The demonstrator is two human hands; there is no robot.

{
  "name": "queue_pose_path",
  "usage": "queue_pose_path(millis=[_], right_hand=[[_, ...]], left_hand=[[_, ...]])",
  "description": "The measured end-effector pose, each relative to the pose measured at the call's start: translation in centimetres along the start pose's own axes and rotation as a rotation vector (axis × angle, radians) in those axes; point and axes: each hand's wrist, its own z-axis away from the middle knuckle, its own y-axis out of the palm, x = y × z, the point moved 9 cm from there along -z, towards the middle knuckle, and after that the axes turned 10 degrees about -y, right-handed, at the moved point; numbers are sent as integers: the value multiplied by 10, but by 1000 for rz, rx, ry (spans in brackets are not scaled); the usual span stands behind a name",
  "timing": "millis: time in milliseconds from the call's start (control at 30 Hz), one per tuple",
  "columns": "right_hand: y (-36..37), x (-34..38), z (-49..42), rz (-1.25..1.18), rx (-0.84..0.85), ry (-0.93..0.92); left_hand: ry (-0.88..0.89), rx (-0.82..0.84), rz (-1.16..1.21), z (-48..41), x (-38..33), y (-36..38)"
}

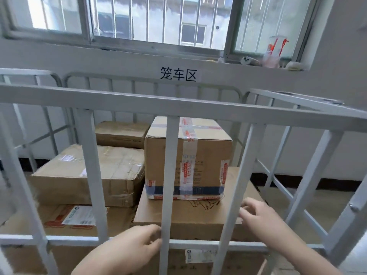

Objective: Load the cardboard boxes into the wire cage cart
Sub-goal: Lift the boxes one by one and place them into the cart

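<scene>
**Cage cart status: six boxes loaded, both hands on the front panel**

1. Wire cage cart [178,108]: one unit, grey metal, standing below a window. One wall sign [178,75] with three characters hangs behind it.
2. Cardboard boxes inside the cart: six can be made out.
   - One tall taped box [188,155] stands upright on one flat box [188,214].
   - One wide creased box [89,175] lies just left of it, touching its side.
   - One small box [122,133] sits behind that.
   - Two lower boxes each carry one shipping label: the left labelled box [59,221] and the bottom box [234,261].
3. Left hand [129,249]: fingers and thumb curled onto the centre bar [170,175] of the front panel, grasping it.
4. Right hand [260,217]: fingers curled onto the right bar [244,175], grasping it.
5. Neither hand holds a box.
6. Window sill: one clear plastic cup [275,52].
</scene>
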Motion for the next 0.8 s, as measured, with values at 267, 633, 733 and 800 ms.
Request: queue_pose_path(millis=[267,633,733,800], right_hand=[[-35,62,-50,-354,61,-225],[-102,105,-8,-253,194,30],[-109,108,11,27,334,162],[-119,129,27,112,421,116]], left_hand=[[-73,-58,-139,-13,-36,-61],[-355,-131,130,83,-107,-116],[-377,-63,7,115,-128,-138],[-354,-51,-125,137,-139,-154]])
